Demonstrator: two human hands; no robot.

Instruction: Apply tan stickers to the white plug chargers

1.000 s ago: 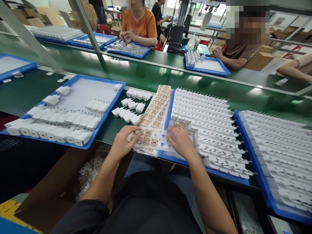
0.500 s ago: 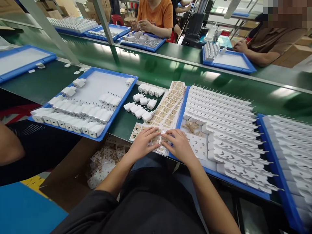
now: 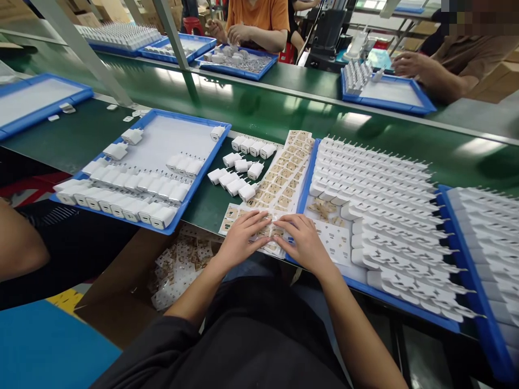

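My left hand (image 3: 243,237) and my right hand (image 3: 305,240) face each other low over a sheet of tan stickers (image 3: 230,214) at the table's near edge. Both have fingers stretched out, thumbs apart from the forefingers, and fingertips almost meeting. A small whitish bit shows between the fingertips, too small to make out. Longer sticker sheets (image 3: 288,175) fan out behind the hands. Left of these, several white plug chargers (image 3: 235,185) lie loose on the green table. Beside my right hand, a blue tray (image 3: 311,162) holds dense rows of white chargers (image 3: 373,200) and a partly used sticker sheet (image 3: 334,240).
A blue tray (image 3: 205,175) with white chargers stands at left, another tray (image 3: 466,270) at far right. Below the edge, a cardboard box (image 3: 109,281) holds used sheets (image 3: 184,270). A metal post (image 3: 83,54) rises at left. Co-workers sit across the green line.
My hands stay over the sticker sheet with fingertips slightly closer together. The whole view has shifted slightly. Across the line, a co-worker's hands have moved up from the tray.
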